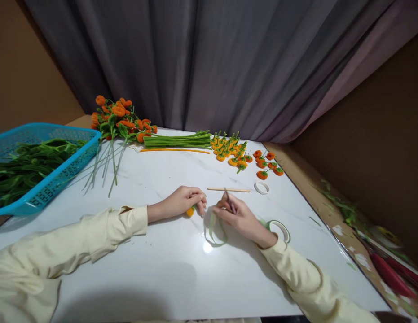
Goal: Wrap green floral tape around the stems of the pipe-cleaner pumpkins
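Observation:
My left hand (183,200) is closed around a small yellow-orange fuzzy flower (190,212) with a bit of green at its base. The fingers curl over it and hide most of it. To its right, my right hand (240,217) is closed on a slim, dark purplish tool (230,202) whose kind I cannot make out. A thin pale-green tape strip (212,226) loops down from the fingers of this hand to the tabletop. Beside the right wrist lies a green tape roll (280,231). Just beyond the hands are a wooden stick (229,189) and a white ring (261,187).
A blue basket (65,172) of green leaves stands left. Along the back lie orange flowers (119,112), green stems (178,141), an orange stem (175,150), yellow flower heads (229,150) and orange flower heads (261,163). Red-handled scissors (390,273) lie at the right.

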The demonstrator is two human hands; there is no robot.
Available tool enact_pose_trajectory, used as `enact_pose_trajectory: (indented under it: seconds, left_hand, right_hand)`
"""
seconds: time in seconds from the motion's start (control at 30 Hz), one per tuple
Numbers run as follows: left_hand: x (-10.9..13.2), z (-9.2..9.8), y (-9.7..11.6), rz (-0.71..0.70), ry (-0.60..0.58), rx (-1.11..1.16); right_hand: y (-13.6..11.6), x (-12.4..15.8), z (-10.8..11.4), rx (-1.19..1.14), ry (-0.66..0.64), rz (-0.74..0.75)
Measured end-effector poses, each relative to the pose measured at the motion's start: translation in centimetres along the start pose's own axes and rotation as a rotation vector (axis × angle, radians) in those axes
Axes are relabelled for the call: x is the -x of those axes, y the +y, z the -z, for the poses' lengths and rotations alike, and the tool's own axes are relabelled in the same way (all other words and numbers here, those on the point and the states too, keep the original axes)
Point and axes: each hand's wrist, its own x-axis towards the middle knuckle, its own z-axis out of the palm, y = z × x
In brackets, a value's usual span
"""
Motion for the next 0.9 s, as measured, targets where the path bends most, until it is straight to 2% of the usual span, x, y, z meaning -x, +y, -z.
enact_pose_trajectory:
  seconds: [0.07,0.17,0.33,0.4,0.47,0.53,0.57,0.6,0.7,0.9]
  left_hand:
    - [0.0,0.0,-0.1,-0.005,-0.068,0.054]
    - [0.0,0.0,-0.1,-0.025,-0.095,0.08]
    - [-0.1,0.1,-0.2,-0.068,-0.095,0.107]
    - [-0.1,0.2,-0.3,-0.074,-0.093,0.1]
    - [-0.1,0.2,-0.3,-0.07,-0.091,0.11]
    - [-0.1,0.1,-0.2,-0.051,-0.084,0.131]
    - [0.0,0.0,-0.2,-0.036,-0.08,0.143]
    - [0.0,0.0,-0.2,-0.018,-0.079,0.154]
    - [-0.1,0.0,-0.1,0.024,-0.079,0.164]
    - [-0.2,0.0,-0.2,0.01,-0.079,0.155]
  right_hand:
    - [-0.4,0.1,1.6,0.019,0.112,0.033]
    - [-1.8,1.1,5.0,0.046,0.348,0.091]
    - [-3.2,3.9,12.9,0.315,1.001,0.22]
    - [-2.5,4.8,16.5,0.425,1.131,0.148]
    - [-1.4,5.5,20.0,0.707,1.233,-0.025]
    - [-0.1,6.0,22.9,0.947,1.192,-0.352]
    - [0.6,6.2,24.0,1.006,1.098,-0.482]
    - [1.2,6.4,24.8,1.018,1.052,-0.538]
    - [3.0,6.8,26.1,1.024,0.962,-0.639]
    - [5.0,7.6,26.5,1.04,0.804,-0.728]
